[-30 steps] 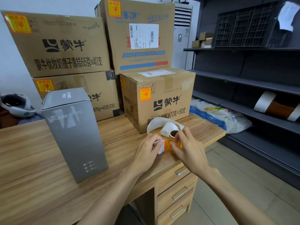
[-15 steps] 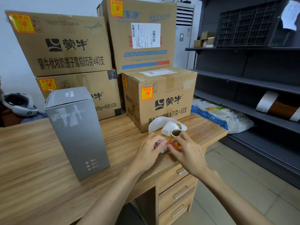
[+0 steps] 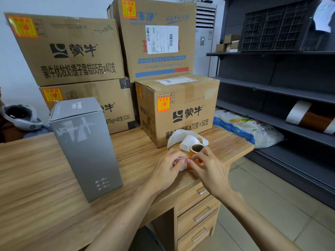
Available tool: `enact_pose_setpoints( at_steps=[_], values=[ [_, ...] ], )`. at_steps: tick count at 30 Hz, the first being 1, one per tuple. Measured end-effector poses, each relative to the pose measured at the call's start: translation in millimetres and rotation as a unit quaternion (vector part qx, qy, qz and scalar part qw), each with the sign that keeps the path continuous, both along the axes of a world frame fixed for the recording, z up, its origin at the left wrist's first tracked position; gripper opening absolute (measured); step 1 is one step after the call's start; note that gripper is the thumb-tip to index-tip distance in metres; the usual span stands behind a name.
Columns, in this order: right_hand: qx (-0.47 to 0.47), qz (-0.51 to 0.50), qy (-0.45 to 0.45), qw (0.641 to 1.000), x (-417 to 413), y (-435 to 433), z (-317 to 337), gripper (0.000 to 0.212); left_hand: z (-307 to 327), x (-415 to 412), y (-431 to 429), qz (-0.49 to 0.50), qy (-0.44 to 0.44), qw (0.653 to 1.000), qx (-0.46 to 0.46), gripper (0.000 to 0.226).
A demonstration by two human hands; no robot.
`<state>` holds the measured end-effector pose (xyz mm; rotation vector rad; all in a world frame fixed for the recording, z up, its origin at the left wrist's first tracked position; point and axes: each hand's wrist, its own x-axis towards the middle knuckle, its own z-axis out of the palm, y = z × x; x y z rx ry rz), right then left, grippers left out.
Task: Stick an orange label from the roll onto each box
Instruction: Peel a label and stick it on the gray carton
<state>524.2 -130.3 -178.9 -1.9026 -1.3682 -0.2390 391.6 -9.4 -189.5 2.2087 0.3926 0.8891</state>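
Just above the wooden surface (image 3: pixel 54 178), your left hand (image 3: pixel 167 170) pinches the white backing strip (image 3: pixel 182 165), fingers curled; your right hand (image 3: pixel 212 172) pinches the small orange label (image 3: pixel 196 162). Just beyond your right hand sits the brown cardboard-core label roll (image 3: pixel 196 148).

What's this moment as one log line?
left hand: holds backing paper | right hand: pinches orange label | grey box: no label visible

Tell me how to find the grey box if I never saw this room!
Find the wooden desk with brown cardboard boxes stacked along its back. In front of the left stack, the grey box stands upright, alone. It is the only grey one, tall and narrow; each brown one carries an orange label, and it shows none.
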Motion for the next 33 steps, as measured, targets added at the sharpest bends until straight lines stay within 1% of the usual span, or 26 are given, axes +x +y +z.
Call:
enact_pose_setpoints(
  at_steps=[5,17,26,33],
  values=[
    [0.006,-0.007,0.002,1.000,0.0,1.1,0.3,0.024,1.3,-0.9,-0.7,-0.004,0.001,1.000,0.002,0.017],
    [0.001,0.009,0.004,1.000,2.2,-0.9,0.2,0.021,4.6,-2.9,-3.6,0.002,0.013,1.000,-0.017,0.018],
    [-0.003,0.017,0.012,1.000,1.3,-1.7,-0.3,0.017,3.8,-2.4,-3.4,0.003,0.013,1.000,-0.011,0.017],
    [-0.001,0.000,0.028,1.000,-4.7,-1.8,0.8,0.015,1.7,-1.6,-2.7,0.012,0.010,1.000,-0.014,0.017]
  ],
)
